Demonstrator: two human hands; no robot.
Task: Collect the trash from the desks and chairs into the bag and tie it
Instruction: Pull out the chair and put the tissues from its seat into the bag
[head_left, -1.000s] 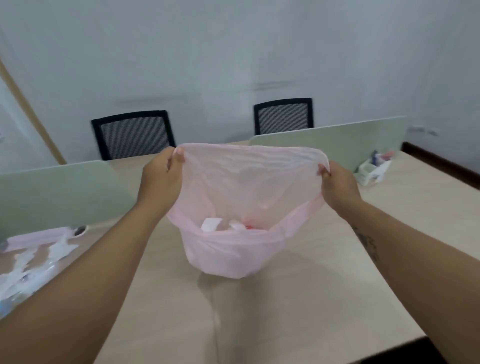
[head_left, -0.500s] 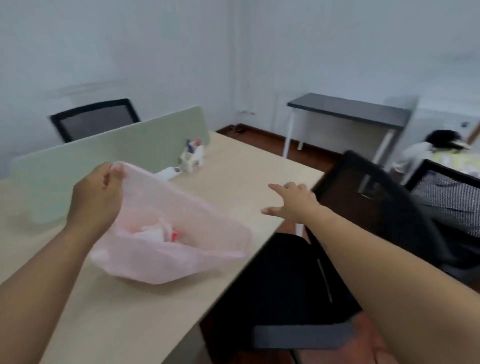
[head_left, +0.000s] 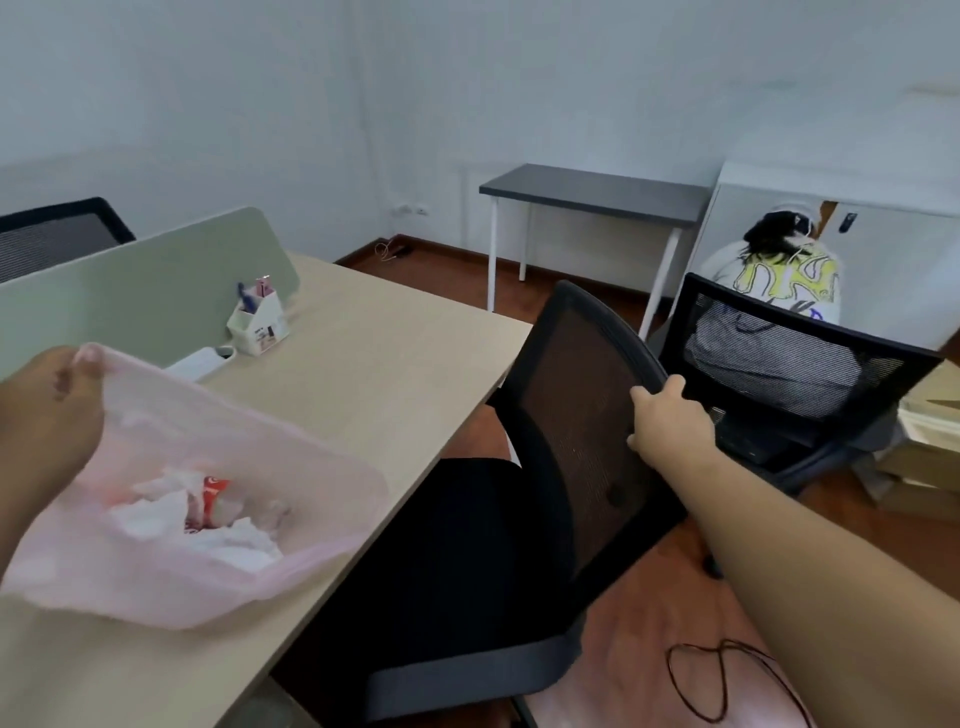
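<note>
A: What is seen nearest?
B: A pink bag (head_left: 311, 467) is slumped on the desk (head_left: 374, 374), with its mouth lifted at the left. The rim is pinched by the left hand (head_left: 49, 410), thumb against fingers.

A: Is anything held inside?
B: Trash (head_left: 197, 514) is seen through the thin plastic. Crumpled white paper and a red-and-white wrapper are gathered at the bottom.

A: And what is seen off the desk?
B: A dark cable (head_left: 727, 670) is looped on the floor under the right forearm. The right hand (head_left: 670, 423) is stretched past the desk's edge and closed on the top edge of a black mesh chair (head_left: 582, 415), with the fingers curled over the frame. The seat is drawn up against the desk's edge.

A: What is found farther along the desk?
B: A white pen holder (head_left: 260, 325) is stood just beside a green divider (head_left: 145, 291). A flat white item (head_left: 200, 361) is laid at the divider's foot, but what it is cannot be told.

A: And beyond that?
B: A second chair (head_left: 789, 358) is placed behind the first, and a person (head_left: 779, 275) is seated past it, back turned. A grey table (head_left: 597, 192) on white legs is set near the wall. The back of a third chair (head_left: 57, 228) is seen over the divider at the far left.
</note>
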